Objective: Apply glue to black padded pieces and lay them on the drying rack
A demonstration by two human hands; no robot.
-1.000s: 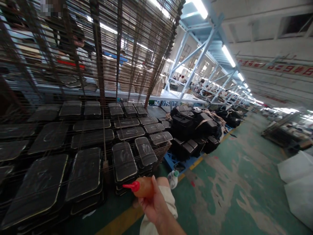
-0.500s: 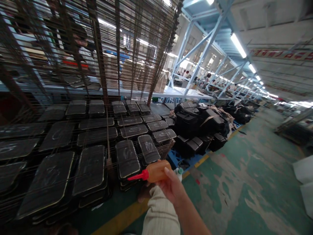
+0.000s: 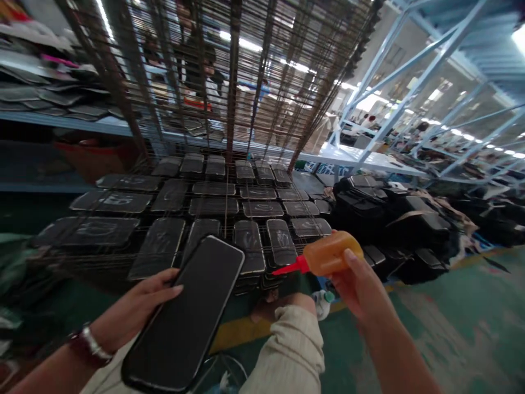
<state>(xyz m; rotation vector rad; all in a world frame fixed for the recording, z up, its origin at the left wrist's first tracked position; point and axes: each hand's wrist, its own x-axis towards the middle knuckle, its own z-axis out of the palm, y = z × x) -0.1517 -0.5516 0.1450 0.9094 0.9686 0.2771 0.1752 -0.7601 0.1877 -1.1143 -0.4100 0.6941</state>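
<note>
A flat black panel (image 3: pixel 186 317) with rounded corners and a pale edge line lies tilted above my lap. My left hand (image 3: pixel 141 303), with a bracelet at the wrist, grips its left edge, thumb on top. On the right, my right hand (image 3: pixel 356 279) is wrapped round an orange squeeze bottle (image 3: pixel 330 253). The bottle's red nozzle points left, past the panel's right side. Behind both hands, stacks of similar black panels (image 3: pixel 248 241) sit in rows on a wire rack (image 3: pixel 232 98), some with white chalk-like marks.
Black bags (image 3: pixel 365 202) are piled right of the rack. A white bottle with a green cap (image 3: pixel 323 303) stands by my knee. Blue metal framing (image 3: pixel 394 98) rises at the upper right. More dark pieces lie on a shelf (image 3: pixel 61 117) at left. People are visible behind the rack.
The view has turned left. My left hand has come into view holding a black panel. My right hand, still round the orange bottle, now appears farther right and slightly higher.
</note>
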